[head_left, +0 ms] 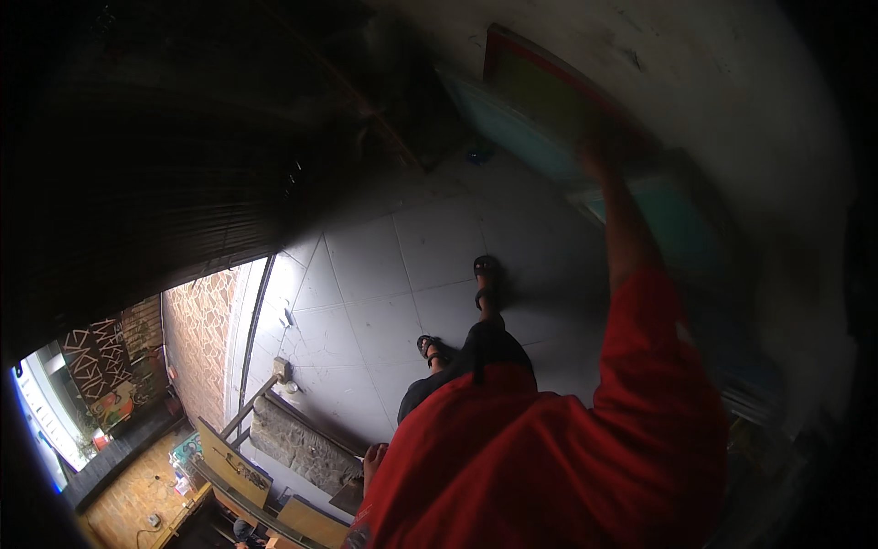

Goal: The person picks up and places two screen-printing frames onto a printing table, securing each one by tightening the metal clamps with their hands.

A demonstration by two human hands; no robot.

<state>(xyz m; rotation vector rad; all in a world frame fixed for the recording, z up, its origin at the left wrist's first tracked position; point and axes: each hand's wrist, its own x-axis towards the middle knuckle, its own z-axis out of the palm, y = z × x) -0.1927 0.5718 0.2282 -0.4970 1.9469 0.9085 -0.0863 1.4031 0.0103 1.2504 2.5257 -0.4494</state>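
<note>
My right arm reaches up to several flat framed panels leaning along the wall at the right: a red-rimmed olive one and pale teal ones. My right hand is at the panels, dim and blurred, so its grip is unclear. My left hand shows only partly beside my red shirt, its fingers curled, and what they hold, if anything, is hidden. It is near a bench-like structure with a worn grey surface and a dark rail.
Grey tiled floor lies under my sandalled feet. A dark corrugated surface fills the upper left. Beyond a bright opening are a patterned wall, yellow boards and part of another person at the bottom.
</note>
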